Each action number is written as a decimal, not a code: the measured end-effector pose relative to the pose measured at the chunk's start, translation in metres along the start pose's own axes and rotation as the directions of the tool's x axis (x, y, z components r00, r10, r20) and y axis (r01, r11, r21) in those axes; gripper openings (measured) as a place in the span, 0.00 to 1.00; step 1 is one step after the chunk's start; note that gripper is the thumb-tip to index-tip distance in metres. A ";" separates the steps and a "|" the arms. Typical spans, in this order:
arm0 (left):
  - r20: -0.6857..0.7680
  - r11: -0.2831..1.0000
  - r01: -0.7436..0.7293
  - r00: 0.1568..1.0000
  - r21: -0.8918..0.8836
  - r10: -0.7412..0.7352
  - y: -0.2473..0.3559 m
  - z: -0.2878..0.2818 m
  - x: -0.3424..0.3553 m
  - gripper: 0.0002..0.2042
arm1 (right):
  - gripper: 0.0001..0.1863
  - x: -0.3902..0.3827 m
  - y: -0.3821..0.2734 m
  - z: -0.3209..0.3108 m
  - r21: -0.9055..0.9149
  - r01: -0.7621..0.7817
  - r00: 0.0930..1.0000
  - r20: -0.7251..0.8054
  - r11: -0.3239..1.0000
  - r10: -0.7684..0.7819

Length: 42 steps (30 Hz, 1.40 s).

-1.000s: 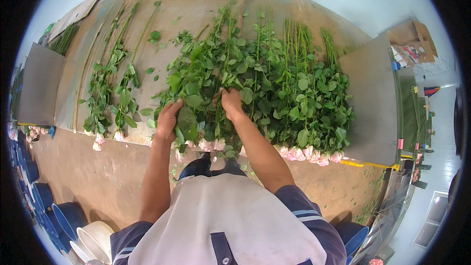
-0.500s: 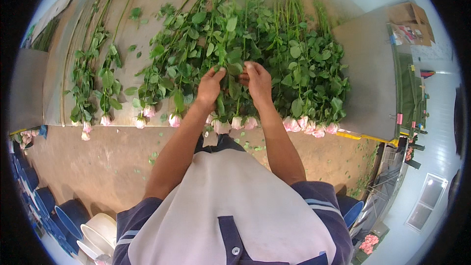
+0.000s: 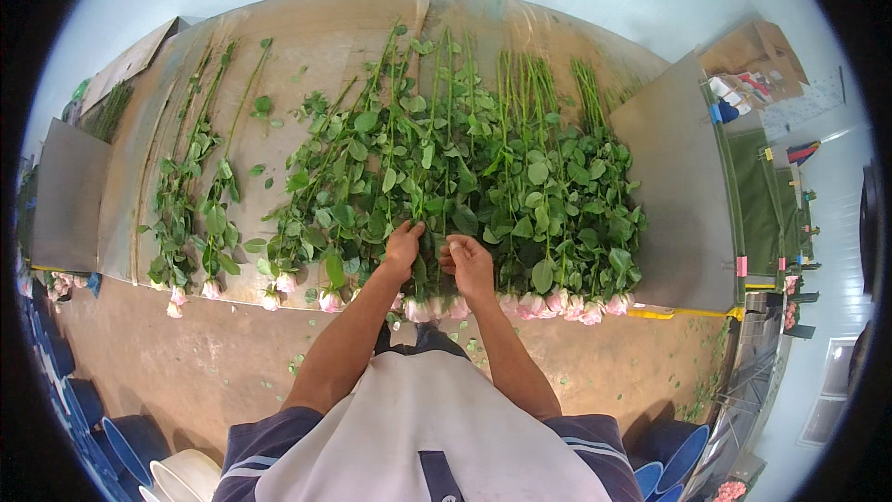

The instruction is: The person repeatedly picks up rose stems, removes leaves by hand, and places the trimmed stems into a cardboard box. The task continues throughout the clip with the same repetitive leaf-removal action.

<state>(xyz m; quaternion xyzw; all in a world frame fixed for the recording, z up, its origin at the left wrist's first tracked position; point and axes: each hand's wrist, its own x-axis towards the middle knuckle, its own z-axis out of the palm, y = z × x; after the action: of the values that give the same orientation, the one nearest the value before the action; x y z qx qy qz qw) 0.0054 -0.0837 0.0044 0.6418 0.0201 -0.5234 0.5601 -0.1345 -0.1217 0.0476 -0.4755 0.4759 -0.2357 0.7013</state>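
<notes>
Long-stemmed pale pink roses point(image 3: 415, 310) lie on the table in front of me, blooms at the near edge and stems pointing away. My left hand point(image 3: 403, 249) is closed around a leafy rose stem point(image 3: 420, 201) a little above its bloom, in the middle of the row. Just to its right, my right hand point(image 3: 468, 265) has its fingers curled and pinched together beside the same foliage. Whatever lies between those right fingertips is too small or hidden to name. Dense green leaves point(image 3: 544, 223) surround both hands.
Separate rose stems point(image 3: 216, 214) lie farther left on the brown table point(image 3: 316, 37). Upright metal panels point(image 3: 683, 195) bound the table's sides. A cardboard box point(image 3: 757, 60) stands at the far right. Blue buckets point(image 3: 135, 442) and white ones point(image 3: 186, 476) stand behind me; leaf scraps dot the floor.
My view has tilted, so the table sits lower in the picture. The right hand has drawn slightly nearer to me than the left, its fingers more curled. The left keeps its grip.
</notes>
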 end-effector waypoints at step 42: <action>-0.130 0.428 -0.353 0.625 0.832 0.769 0.069 -0.130 -0.043 0.13 | 0.37 0.056 -0.036 0.012 -0.885 -0.113 0.994 -0.104 0.452 0.046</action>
<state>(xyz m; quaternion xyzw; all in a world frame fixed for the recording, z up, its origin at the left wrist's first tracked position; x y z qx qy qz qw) 0.1126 0.0106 0.0599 0.8851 -0.2764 -0.0697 0.3678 -0.0953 -0.1760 0.0563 -0.7406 0.5731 0.0647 0.3449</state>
